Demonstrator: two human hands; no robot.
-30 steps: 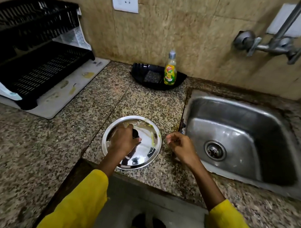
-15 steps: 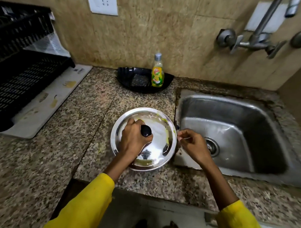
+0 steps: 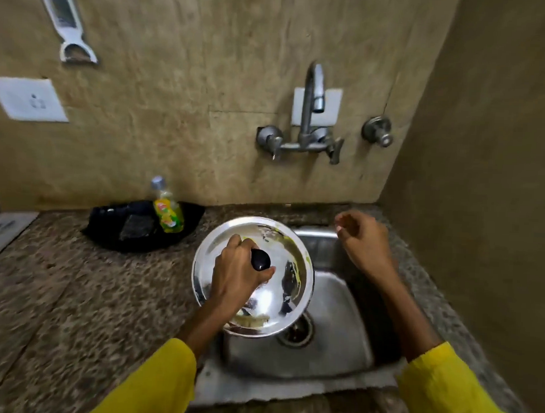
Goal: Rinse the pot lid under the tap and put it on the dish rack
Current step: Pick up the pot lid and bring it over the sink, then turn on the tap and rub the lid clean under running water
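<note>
A round steel pot lid (image 3: pixel 280 287) with yellow-green smears hangs over the left part of the sink (image 3: pixel 327 359). My left hand (image 3: pixel 238 276) grips its black knob (image 3: pixel 260 259) from above. My right hand (image 3: pixel 364 240) is raised over the sink's far right corner, fingers loosely curled and holding nothing. The tap (image 3: pixel 313 102) juts from the wall above the sink, and no water runs from it. The dish rack is out of view.
A yellow dish-soap bottle (image 3: pixel 167 213) stands in a black tray (image 3: pixel 140 226) with a scrub pad at the back of the granite counter (image 3: pixel 76 292). A side wall (image 3: pixel 482 182) rises close on the right. A wall socket (image 3: pixel 31 100) and a separate valve (image 3: pixel 377 132) are on the back wall.
My left hand lifted the lid off the counter and carried it right, over the sink. My right hand rose toward the back right corner. The view swung right; the dish rack left it.
</note>
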